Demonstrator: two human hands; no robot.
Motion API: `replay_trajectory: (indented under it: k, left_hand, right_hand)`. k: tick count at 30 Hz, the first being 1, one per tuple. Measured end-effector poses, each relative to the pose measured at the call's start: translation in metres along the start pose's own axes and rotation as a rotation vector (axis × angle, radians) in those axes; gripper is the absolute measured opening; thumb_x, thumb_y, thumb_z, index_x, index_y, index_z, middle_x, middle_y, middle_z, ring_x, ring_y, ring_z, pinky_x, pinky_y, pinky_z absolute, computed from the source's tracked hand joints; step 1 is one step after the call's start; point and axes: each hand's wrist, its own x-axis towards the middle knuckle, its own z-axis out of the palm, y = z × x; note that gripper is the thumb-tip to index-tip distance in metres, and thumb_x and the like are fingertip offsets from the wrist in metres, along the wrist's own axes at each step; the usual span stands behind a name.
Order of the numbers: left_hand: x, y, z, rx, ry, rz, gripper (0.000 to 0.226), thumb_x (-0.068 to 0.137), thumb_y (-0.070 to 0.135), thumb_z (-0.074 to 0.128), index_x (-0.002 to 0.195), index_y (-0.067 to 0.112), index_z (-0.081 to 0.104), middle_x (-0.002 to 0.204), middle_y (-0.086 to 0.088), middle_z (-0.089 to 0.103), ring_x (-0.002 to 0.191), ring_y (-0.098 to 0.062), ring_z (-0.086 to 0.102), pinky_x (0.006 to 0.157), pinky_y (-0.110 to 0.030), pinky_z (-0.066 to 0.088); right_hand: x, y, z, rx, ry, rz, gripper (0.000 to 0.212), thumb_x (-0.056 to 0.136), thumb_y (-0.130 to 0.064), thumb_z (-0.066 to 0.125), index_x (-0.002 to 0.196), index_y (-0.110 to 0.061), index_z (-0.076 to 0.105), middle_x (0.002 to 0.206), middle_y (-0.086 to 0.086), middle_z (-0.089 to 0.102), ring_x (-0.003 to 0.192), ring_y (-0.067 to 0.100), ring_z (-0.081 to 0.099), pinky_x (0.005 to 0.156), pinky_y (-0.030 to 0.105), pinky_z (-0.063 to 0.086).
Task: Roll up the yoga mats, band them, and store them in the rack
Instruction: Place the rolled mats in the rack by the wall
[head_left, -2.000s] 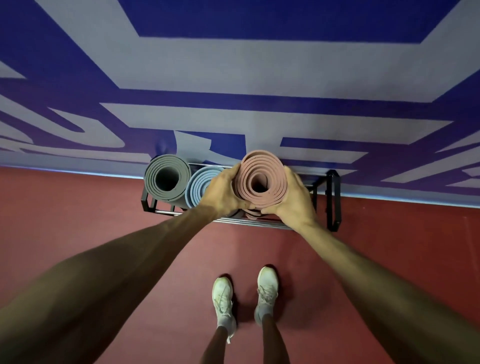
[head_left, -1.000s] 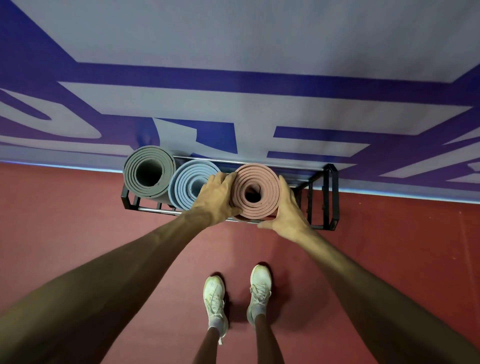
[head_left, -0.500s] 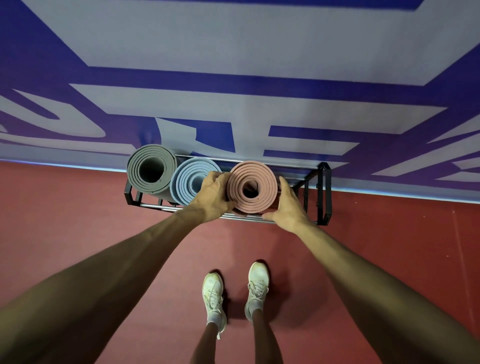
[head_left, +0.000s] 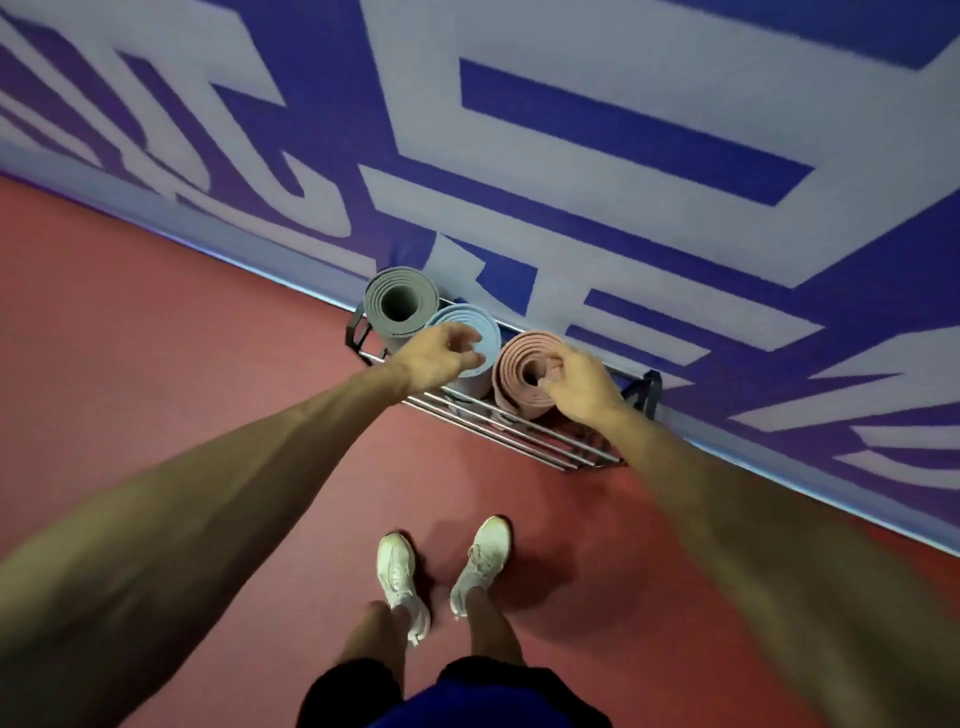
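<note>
Loosely curled, empty: left hand (head_left: 436, 361) over blue mat (head_left: 485, 335), right hand (head_left: 582, 387) by pink mat (head_left: 517, 361).

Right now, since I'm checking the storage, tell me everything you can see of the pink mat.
The pink mat is a tight foam-like roll, spiral end and hollow core facing up. It stands on end in the black rack, right of the blue mat. No band shows. The right hand overlaps its top; contact is unclear.

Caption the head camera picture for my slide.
Grey mat, blue mat and pink mat stand rolled in the rack, left hand and right hand near their tops.
</note>
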Motion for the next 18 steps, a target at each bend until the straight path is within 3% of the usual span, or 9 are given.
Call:
replay_trajectory:
  k: [6,11,15,18]
  left_hand:
    - [-0.11,-0.058,-0.054,-0.048,0.167,-0.106,0.028,0.089,0.019,0.063,0.117,0.015,0.061,0.101,0.001,0.063,0.093,-0.019,0.061,0.077,-0.02,0.042]
    - [-0.234,-0.135,-0.079,-0.238,0.439,-0.244,0.034,0.088,0.026,0.066,0.121,0.018,0.062,0.115,0.0,0.063,0.102,-0.017,0.061,0.082,-0.023,0.044]
    - [-0.341,-0.201,-0.071,-0.48,0.667,-0.299,0.03,0.089,0.027,0.066,0.117,0.02,0.063,0.115,0.0,0.065,0.107,-0.017,0.06,0.083,-0.022,0.044]
    - [-0.431,-0.249,-0.055,-0.585,0.811,-0.313,0.029,0.089,0.025,0.066,0.118,0.019,0.064,0.113,-0.001,0.066,0.102,-0.014,0.059,0.083,-0.022,0.044]
  right_hand:
    - [-0.019,-0.096,0.028,-0.088,-0.111,-0.231,0.039,0.087,-0.011,0.063,0.126,-0.01,0.061,0.126,0.01,0.062,0.117,0.025,0.056,0.1,0.029,0.038]
    - [-0.066,-0.184,0.094,-0.195,-0.26,-0.442,0.034,0.083,-0.013,0.068,0.117,-0.008,0.065,0.114,0.014,0.062,0.108,0.027,0.059,0.093,0.026,0.038]
    - [-0.133,-0.248,0.167,-0.263,-0.378,-0.622,0.046,0.086,-0.015,0.066,0.13,-0.01,0.055,0.121,0.014,0.059,0.112,0.027,0.056,0.097,0.028,0.038]
    - [-0.2,-0.291,0.227,-0.306,-0.453,-0.75,0.044,0.088,-0.018,0.065,0.13,-0.011,0.055,0.123,0.012,0.058,0.117,0.025,0.054,0.099,0.028,0.037]
